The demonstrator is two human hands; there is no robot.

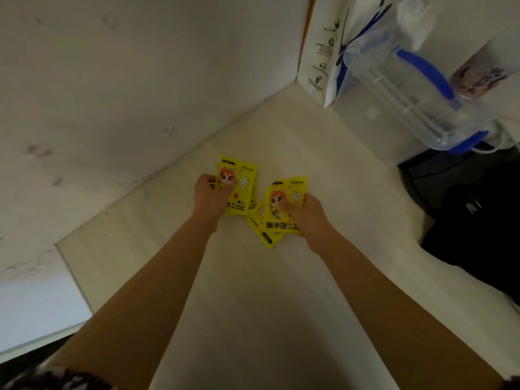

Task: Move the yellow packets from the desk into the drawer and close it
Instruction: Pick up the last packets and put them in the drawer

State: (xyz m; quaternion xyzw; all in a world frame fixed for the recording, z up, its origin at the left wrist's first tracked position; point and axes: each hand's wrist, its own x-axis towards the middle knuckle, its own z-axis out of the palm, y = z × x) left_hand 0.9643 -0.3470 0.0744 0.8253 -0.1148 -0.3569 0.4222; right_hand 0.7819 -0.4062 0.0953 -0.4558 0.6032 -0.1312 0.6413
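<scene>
Several yellow packets with a cartoon figure lie on the pale desk (253, 291) near the wall. My left hand (209, 197) grips the left stack of packets (242, 181) by its left edge, thumb across the front. My right hand (308, 215) grips the right packets (284, 209) from their right side, fingers curled over the top one. More yellow packets (263, 235) fan out underneath, touching the desk. The drawer is not in view.
A clear plastic box with blue handles (399, 102) stands at the back right beside a white paper bag (323, 52). A black bag (478, 215) lies at the right. The wall (98, 94) runs along the desk's left side.
</scene>
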